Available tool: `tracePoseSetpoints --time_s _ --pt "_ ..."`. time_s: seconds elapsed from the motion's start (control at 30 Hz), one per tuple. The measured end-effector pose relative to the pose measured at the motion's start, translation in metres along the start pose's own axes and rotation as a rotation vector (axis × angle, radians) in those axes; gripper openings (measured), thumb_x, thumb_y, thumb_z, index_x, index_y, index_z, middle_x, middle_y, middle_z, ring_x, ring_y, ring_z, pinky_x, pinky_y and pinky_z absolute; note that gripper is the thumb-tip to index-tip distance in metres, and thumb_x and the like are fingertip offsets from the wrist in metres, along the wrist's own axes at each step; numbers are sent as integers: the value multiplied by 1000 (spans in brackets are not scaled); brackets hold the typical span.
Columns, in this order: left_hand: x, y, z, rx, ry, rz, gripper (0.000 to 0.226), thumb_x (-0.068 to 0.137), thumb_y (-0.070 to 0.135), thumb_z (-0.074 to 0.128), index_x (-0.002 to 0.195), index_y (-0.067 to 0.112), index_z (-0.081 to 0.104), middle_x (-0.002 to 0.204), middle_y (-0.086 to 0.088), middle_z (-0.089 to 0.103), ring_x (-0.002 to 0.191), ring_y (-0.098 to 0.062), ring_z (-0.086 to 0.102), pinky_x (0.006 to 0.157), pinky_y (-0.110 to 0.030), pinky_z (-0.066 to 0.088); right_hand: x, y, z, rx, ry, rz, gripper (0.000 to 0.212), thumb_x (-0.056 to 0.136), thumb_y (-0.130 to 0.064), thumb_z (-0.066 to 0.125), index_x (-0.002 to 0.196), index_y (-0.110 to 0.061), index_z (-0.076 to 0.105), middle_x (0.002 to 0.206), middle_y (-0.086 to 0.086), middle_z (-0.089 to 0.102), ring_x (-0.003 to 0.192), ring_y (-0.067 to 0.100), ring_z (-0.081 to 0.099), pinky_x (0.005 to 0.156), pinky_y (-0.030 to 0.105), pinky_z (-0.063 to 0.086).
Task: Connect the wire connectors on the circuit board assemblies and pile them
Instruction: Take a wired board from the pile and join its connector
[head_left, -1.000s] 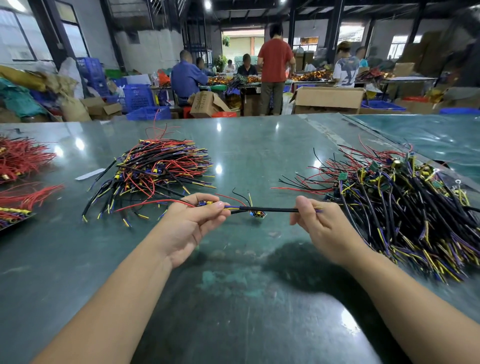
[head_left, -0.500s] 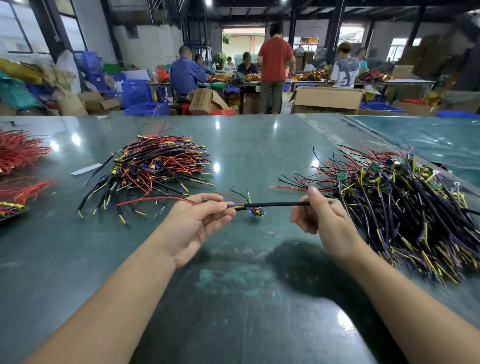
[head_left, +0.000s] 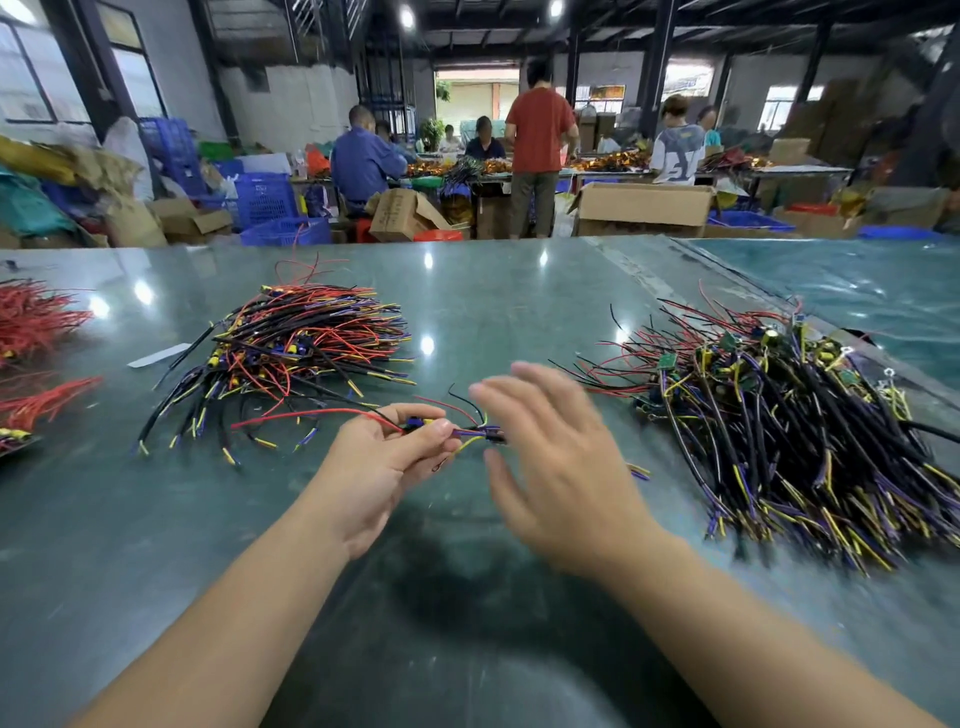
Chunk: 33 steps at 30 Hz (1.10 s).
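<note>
At the far left edge of the frame, bundles of red wires (head_left: 31, 322) lie on the green desk (head_left: 519, 291). To their right, in the upper left of the desk, sits the pile of connected assemblies (head_left: 291, 353), a heap of black, red, yellow and purple leads fanned toward the lower left, with a small white strip (head_left: 158, 355) just beside its left edge. At centre frame the left hand (head_left: 384, 462) is raised above the desk, thumb and fingertips curled in a pinching grip on the wire assembly (head_left: 452, 428). The blue and yellow connector sits right at the pinch; a red lead trails left from it toward the pile, while purple, yellow and black leads stick out to the right past the fingertips, ending in a dark part just beside the other palm. The right hand (head_left: 550, 467) is blurred, its fingers spread and straight, its grip open and holding nothing, hovering just right of the assembly's free end. Further right, filling the right side of the desk, lies the large heap of unconnected assemblies (head_left: 789, 431) with small green boards among black sleeves. Behind the desk, people (head_left: 540, 135) work at far tables among cardboard boxes (head_left: 644, 208).
</note>
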<state>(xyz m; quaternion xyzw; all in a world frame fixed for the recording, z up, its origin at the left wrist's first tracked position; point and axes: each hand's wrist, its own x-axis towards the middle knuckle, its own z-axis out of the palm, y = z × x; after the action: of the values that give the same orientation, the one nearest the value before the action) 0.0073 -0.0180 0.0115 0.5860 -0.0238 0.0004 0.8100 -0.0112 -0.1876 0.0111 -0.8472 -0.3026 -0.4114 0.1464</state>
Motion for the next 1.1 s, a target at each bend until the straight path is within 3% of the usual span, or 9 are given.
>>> tracePoseSetpoints --time_s 0.17,0.3,0.43,0.5,0.6,0.7,0.77,0.9,1.1 --pt "-4 -1 2 33 -83 11 15 80 0 62 94 1 61 80 -13 70 69 -13 69 64 -19 55 -3 -6 4 54 -253 126 32 95 -22 49 125 -13 57 112 4 64 97 30 63 70 41 52" --pt "-6 0 5 92 -88 -18 30 65 18 69 93 10 63 75 -8 72 60 -10 67 57 -19 54 -5 5 6 259 -332 185 30 100 -29 41 122 -17 59 112 4 64 98 34 61 78 45 49" --pt "-6 1 3 96 -65 -22 55 58 35 73 110 20 62 89 0 74 72 -16 71 55 -23 54 -4 16 2 325 -168 232 21 97 -21 51 107 -10 67 96 2 69 85 26 64 76 39 50" --pt "-5 1 1 101 -65 -8 60 58 41 72 114 22 60 100 -2 74 77 -17 72 55 -23 54 -3 28 -4 366 -1 385 16 95 -15 56 98 -6 70 72 -10 62 66 6 53 67 24 44" --pt "-4 2 1 103 -87 -2 59 63 43 68 118 24 57 102 -3 73 76 -15 71 57 -21 54 -2 53 -24 327 215 662 18 95 -15 55 89 -6 69 57 -14 50 57 4 44 54 15 31" --pt "-5 2 1 110 -100 4 55 66 41 67 117 22 58 96 -4 74 73 -16 70 60 -22 55 -3 86 -47 90 365 816 24 99 -16 47 92 -3 66 72 7 63 69 24 57 60 29 28" --pt "-6 2 1 108 -102 7 54 65 40 68 116 22 59 94 -4 74 72 -16 70 61 -22 56 -8 105 -55 -112 258 921 25 98 -9 42 114 2 59 101 20 63 92 35 56 74 33 33" --pt "-4 3 -3 114 -85 16 51 68 39 65 116 22 59 92 -4 74 73 -15 69 65 -23 55 -20 111 -50 -426 -57 1080 59 87 -5 48 143 1 29 143 22 33 126 37 29 103 44 24" --pt "-2 0 -6 175 -43 33 31 79 29 63 109 20 64 85 -2 74 70 -12 68 71 -28 53 -15 90 -35 -428 -49 742 41 76 -8 61 117 -15 63 133 12 48 117 27 25 91 41 20"
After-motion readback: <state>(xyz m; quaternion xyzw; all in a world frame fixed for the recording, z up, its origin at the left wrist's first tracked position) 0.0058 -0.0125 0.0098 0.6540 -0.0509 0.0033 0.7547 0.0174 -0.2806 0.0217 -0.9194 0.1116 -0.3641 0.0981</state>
